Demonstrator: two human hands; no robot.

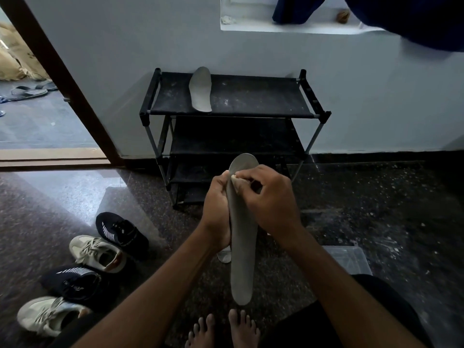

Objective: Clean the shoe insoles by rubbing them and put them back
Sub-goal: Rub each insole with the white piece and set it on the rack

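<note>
Above bare feet (226,327) | left hand (216,204) grips insole (242,259) edge | right hand (271,199) pinches pale scrap (235,179)

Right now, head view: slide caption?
Left hand grips an insole, right hand pinches it; second insole lies on the rack.

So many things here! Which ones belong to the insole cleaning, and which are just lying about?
In the job: held insole, gripped by the left hand; small pale wad pinched in the right hand; second insole on the rack; four sneakers.
Lying about: clear plastic box; sandals outside; blue cloth hanging above.
</note>
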